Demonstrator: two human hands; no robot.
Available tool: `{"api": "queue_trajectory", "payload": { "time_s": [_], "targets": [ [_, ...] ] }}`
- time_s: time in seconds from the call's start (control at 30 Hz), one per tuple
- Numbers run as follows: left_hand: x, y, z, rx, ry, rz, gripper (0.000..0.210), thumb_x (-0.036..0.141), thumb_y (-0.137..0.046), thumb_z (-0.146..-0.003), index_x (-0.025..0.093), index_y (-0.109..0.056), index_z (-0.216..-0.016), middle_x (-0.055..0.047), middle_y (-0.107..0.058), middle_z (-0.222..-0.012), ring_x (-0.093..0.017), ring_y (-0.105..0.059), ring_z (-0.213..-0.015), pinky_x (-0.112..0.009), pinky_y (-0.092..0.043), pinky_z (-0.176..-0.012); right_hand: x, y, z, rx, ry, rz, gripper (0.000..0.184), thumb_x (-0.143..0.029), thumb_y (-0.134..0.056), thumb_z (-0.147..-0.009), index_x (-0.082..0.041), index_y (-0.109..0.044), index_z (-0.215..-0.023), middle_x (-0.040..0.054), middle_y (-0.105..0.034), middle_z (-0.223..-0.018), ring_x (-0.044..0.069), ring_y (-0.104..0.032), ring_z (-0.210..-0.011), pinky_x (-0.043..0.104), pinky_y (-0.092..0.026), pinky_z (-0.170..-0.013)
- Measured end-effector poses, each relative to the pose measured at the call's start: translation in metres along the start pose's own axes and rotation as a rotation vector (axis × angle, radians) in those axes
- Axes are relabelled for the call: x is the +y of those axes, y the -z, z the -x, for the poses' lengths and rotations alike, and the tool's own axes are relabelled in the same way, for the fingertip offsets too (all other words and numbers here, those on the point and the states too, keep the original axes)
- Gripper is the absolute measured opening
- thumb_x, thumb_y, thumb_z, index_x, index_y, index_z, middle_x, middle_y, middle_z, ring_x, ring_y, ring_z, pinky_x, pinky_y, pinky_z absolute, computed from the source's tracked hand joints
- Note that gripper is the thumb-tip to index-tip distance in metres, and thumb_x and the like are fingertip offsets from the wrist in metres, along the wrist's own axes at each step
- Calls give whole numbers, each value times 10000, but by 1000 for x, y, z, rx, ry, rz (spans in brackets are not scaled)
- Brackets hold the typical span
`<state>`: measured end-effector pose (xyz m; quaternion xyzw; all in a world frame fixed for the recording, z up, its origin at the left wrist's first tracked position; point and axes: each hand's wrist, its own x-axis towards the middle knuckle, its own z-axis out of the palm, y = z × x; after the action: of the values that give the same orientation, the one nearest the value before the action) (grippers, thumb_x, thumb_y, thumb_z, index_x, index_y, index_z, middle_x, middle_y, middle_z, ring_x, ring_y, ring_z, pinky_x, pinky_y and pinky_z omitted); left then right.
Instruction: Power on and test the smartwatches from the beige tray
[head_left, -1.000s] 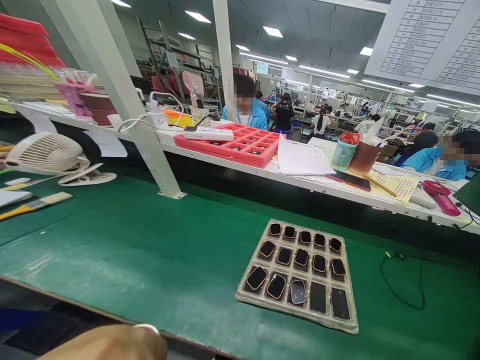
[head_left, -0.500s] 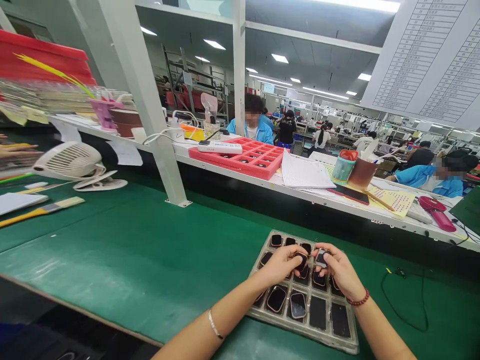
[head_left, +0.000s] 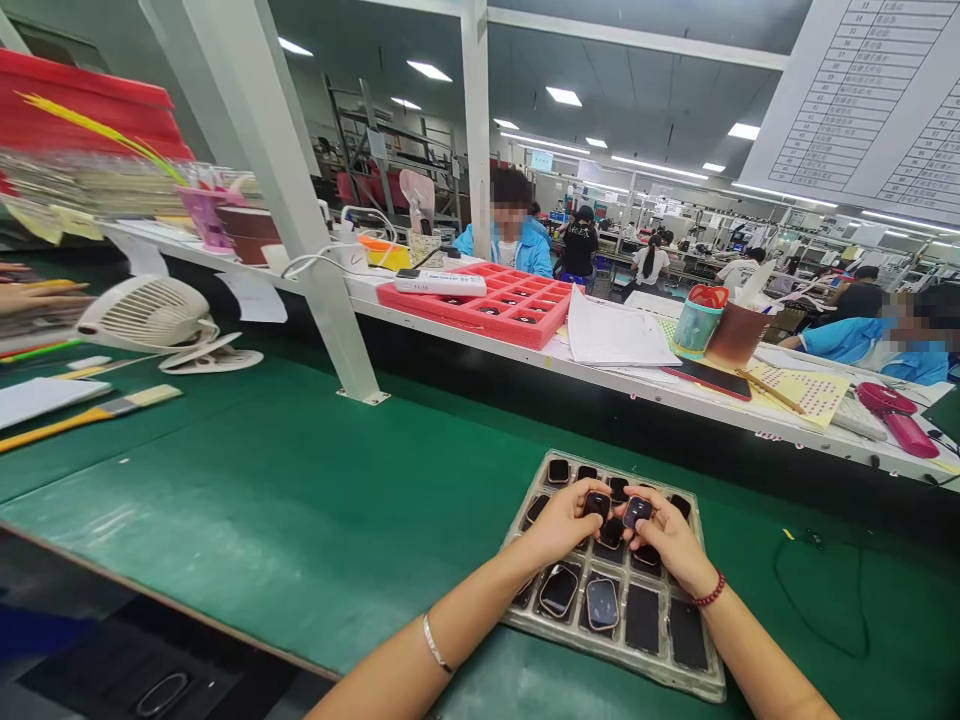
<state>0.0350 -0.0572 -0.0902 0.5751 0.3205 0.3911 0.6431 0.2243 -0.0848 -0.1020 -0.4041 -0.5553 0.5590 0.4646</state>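
Left hand (head_left: 561,522), right hand (head_left: 669,535) — one watch (head_left: 598,501) each, over a tray (head_left: 600,648)

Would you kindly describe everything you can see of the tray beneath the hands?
The tray looks like pale, cloudy molded plastic, with a raised rim and compartments in rows. It lies flat on the green bench top. Many compartments hold rounded, dark-faced devices; two at the near right show only dark panels. The left hand and right hand partly hide its middle; whether they touch it is unclear.
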Motion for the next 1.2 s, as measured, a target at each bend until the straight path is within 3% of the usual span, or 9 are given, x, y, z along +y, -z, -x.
{"api": "queue_trajectory", "payload": {
  "time_s": [0.2,0.4,0.63,0.77,1.2],
  "targets": [
    [-5,3,-1,35,0,-7,434,76,-568,-637,152,-535,-1064,-29,-613,-815,-120,-572,-673,-219,-440,-587,3,-1,1,-9,13,10,402,-245,-627,-754,-217,-520,-1141,61,-621,-971,129,-600,-657,261,-510,-549],
    [0,9,-1,-3,67,100,539,298,-595,-741,171,-471,-1250,-101,-611,-1030,-168,-610,-781,-217,-430,-552,-4,0,2,8,-72,-211,483,-271,-626,-773,-271,-486,-1235,60,-577,-1105,136,-596,-732,263,-534,-580],
    [0,11,-1,-54,50,112,577,366,-657,-706,163,-501,-1223,-37,-587,-861,-125,-581,-668,-206,-391,-525,-6,3,3,-24,-124,-297,504,-293,-698,-723,-244,-535,-1198,48,-603,-1007,103,-569,-626,234,-517,-535],
    [-2,10,0,-78,47,100,535,367,-672,-693,171,-531,-1171,-27,-570,-862,-104,-564,-617,-207,-374,-522,-6,3,4,-42,-130,-242,481,-310,-724,-690,-238,-576,-1142,34,-619,-955,68,-519,-519,221,-479,-497],
    [-4,8,2,-103,58,92,497,332,-674,-694,163,-523,-1137,-22,-556,-857,-90,-554,-599,-197,-357,-516,-4,4,4,-77,-110,-163,488,-326,-709,-690,-248,-565,-1150,32,-620,-968,74,-489,-504,225,-462,-474]
  ]
}}
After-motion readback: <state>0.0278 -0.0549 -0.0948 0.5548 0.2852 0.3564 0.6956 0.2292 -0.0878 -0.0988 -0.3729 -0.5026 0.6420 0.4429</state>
